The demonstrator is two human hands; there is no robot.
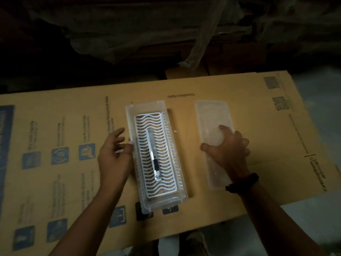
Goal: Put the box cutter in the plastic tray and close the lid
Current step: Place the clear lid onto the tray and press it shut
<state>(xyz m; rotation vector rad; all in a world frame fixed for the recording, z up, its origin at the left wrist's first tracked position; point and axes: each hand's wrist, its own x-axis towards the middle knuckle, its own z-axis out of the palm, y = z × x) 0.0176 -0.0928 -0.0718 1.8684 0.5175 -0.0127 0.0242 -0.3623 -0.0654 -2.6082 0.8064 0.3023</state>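
Plastic tray [129, 115] was a long, clear rectangular tub w/ rounded corners, lying lengthwise away from the viewer on a flat sheet of brown cardboard [239, 100] printed w/ blue icons and text. Inside sat a white insert grid [166, 163] of wavy ribs. Box cutter [154, 154] lay on that grid along the tray's length, roughly centred — slim silvery body, dark slider section toward the near end. Cutter was inside the tray, not in either hand.

Lid [210, 115] was a translucent, frosted rectangle w/ rounded corners, flat on the cardboard to the right of the tray, parallel to it and apart from it; tray stood uncovered.

Left hand [115, 154] was open, palm turned toward the tray's left wall, fingers spread and loosely extended. Thumb tip appeared to touch the tray's left rim near mid-length; nothing gripped. Cutter lay just right of this hand, past the tray wall.

Right hand [227, 148] rested palm-down on the lid's middle, fingers curled over its far right edge and thumb at the left edge — closing around the lid, which looked flat on the cardboard. A dark wristband [243, 182] sat on the right wrist. Cutter was well left of this hand, w/ bare cardboard between.

Lighting was dim; background dark, indistinct.
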